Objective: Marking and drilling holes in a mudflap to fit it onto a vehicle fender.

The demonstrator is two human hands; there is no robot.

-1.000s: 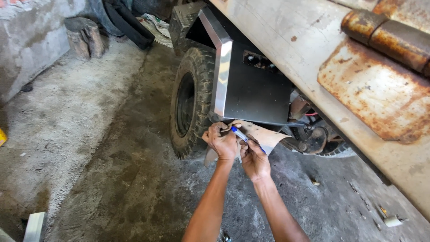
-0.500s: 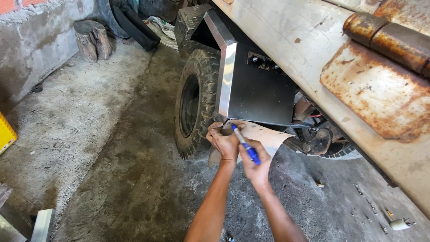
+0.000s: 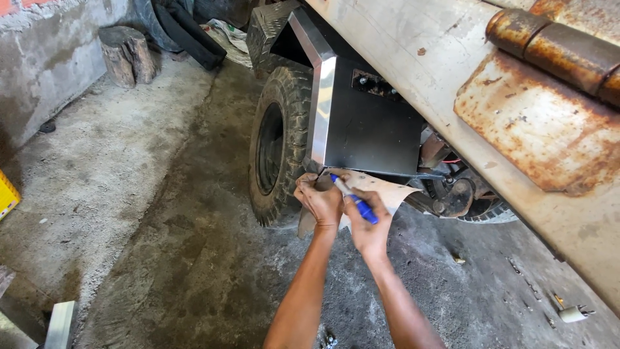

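Black tyre (image 3: 278, 145) and metal box (image 3: 368, 126) close behind cardboard (image 3: 387, 190), marker (image 3: 354, 198).

Few things here count as packaging, labels, signs or screens. A yellow box-like object (image 3: 8, 196) sits on the concrete floor (image 3: 97, 194) at the far left edge of the view, cut off by the frame, so only one angled corner of it shows; whether it is a carton or a crate cannot be told. At the top of the view, near the wall and behind the wheel, crumpled printed paper (image 3: 227, 37), pale with dark markings, lies flat on the floor.
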